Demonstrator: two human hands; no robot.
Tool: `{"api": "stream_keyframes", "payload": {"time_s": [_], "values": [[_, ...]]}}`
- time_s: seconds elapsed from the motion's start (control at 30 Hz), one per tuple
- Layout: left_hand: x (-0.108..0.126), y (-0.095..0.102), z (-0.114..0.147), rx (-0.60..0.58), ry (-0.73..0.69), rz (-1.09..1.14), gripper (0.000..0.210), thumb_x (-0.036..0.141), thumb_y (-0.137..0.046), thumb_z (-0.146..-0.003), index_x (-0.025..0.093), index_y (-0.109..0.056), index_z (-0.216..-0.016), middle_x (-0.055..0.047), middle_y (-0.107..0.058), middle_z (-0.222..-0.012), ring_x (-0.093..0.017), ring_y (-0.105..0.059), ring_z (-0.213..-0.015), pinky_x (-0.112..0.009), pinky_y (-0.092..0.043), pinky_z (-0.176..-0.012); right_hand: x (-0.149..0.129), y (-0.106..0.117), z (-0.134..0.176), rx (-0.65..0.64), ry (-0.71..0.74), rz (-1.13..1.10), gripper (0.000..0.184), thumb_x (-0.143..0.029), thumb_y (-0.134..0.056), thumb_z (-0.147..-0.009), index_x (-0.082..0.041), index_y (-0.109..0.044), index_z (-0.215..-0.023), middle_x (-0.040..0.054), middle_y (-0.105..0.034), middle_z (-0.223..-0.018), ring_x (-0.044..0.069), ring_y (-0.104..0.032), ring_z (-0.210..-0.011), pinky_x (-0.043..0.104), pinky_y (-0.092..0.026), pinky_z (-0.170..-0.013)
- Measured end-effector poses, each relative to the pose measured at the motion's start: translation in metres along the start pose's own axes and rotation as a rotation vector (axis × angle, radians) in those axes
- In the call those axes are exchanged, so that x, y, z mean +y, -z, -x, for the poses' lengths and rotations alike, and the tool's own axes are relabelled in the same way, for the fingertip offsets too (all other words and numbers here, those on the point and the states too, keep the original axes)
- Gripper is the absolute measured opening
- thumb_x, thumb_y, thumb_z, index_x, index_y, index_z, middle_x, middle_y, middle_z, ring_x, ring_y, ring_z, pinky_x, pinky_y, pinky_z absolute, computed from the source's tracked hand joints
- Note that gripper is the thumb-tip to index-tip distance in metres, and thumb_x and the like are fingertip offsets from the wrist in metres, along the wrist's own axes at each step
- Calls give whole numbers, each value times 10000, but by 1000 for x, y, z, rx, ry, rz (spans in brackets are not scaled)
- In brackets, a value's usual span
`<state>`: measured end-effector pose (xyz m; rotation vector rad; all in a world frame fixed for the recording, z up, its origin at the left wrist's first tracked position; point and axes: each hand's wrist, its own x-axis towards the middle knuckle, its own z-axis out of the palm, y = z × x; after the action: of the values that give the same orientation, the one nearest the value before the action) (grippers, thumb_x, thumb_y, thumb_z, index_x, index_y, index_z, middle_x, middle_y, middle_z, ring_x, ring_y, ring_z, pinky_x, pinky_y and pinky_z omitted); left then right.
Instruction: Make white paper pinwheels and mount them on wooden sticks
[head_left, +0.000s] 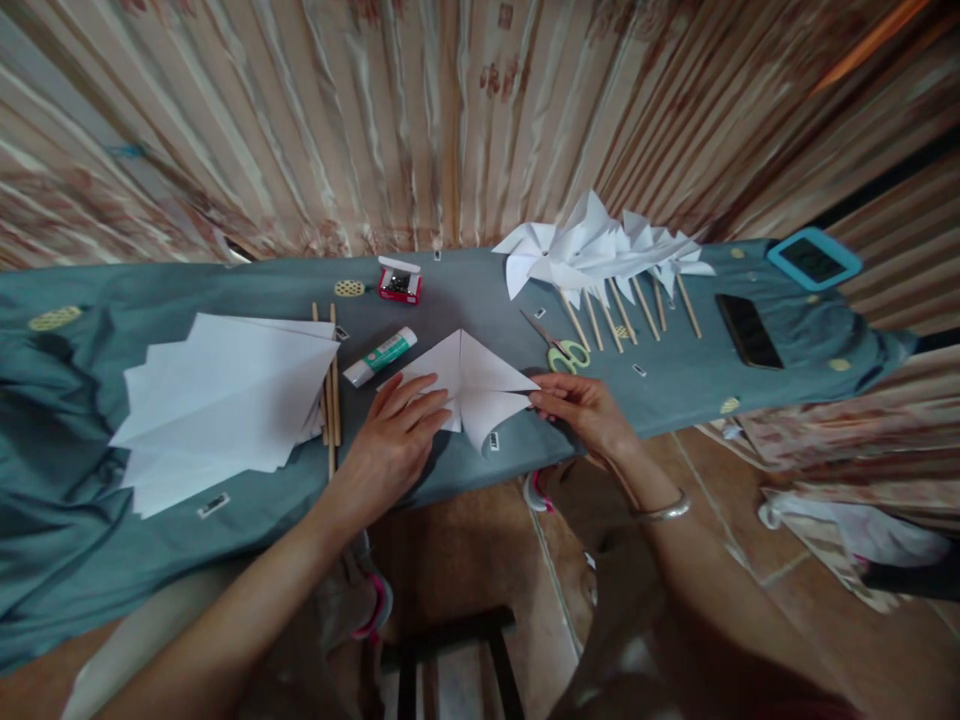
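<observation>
A white paper square, slit in from its corners, lies on the cloth in front of me. My left hand rests on its left part, fingers stretched out flat. At the right corner, my right hand pinches the paper between thumb and fingers, and the near flap curls up. Green-handled scissors lie just beyond my right hand. A glue stick with a green label lies beyond my left hand.
White paper pinwheels on wooden sticks lie at the back right. A paper stack and loose sticks are at left. A red box of pins, a black phone and a blue-framed device also lie on the table.
</observation>
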<state>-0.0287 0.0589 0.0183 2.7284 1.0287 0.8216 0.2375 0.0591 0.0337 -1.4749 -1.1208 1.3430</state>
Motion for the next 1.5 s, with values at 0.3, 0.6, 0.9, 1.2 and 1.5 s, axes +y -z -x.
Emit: {"api": "stream_keyframes", "payload": {"time_s": [0.3, 0.6, 0.9, 1.2, 1.5], "values": [[-2, 6, -3, 26, 9, -61, 276, 76, -493, -880, 178, -642, -1089, -89, -645, -1241, -247, -474, -1290, -535, -381, -1100, -8, 5, 23, -13, -234, -193, 324, -294, -863, -552, -172, -715, -813, -34, -665, -611, 54, -551, -492, 162, -416, -463], [-16, 7, -3, 67, 58, -68, 321, 86, -482, -891, 204, -589, -1170, -90, -632, -1249, -249, -473, -1295, -526, -374, -1098, 6, 5, 43, -410, -327, -122, 346, -289, -845, -608, -170, -655, -871, -11, -704, -686, 102, -639, -578, 224, -504, -548], [42, -10, -3, -13, 72, 78, 914, 566, -552, -837, 137, -87, -1497, -252, -272, -1529, -387, -162, -1442, -625, -150, -1117, 5, 8, 33, -195, -3, 164, 301, -448, -754, -697, -177, -649, -776, -22, -625, -627, 115, -558, -561, 241, -443, -533], [40, -14, -6, 19, 102, -29, 781, 22, -436, -802, 189, -122, -1497, -181, -305, -1540, -301, -158, -1461, -596, -123, -1135, 12, 9, 34, -36, 169, 527, 191, -376, -643, -823, -191, -655, -868, 6, -666, -725, 150, -603, -636, 261, -452, -579], [24, -2, 1, -57, 87, -111, 477, 69, -521, -823, 237, -495, -1268, -98, -575, -1351, -290, -398, -1353, -621, -132, -1133, 8, -6, 38, -3, 690, 945, 515, -373, -593, -880, -207, -472, -1352, 145, -498, -1403, 307, -449, -1301, 530, -386, -1068]]}}
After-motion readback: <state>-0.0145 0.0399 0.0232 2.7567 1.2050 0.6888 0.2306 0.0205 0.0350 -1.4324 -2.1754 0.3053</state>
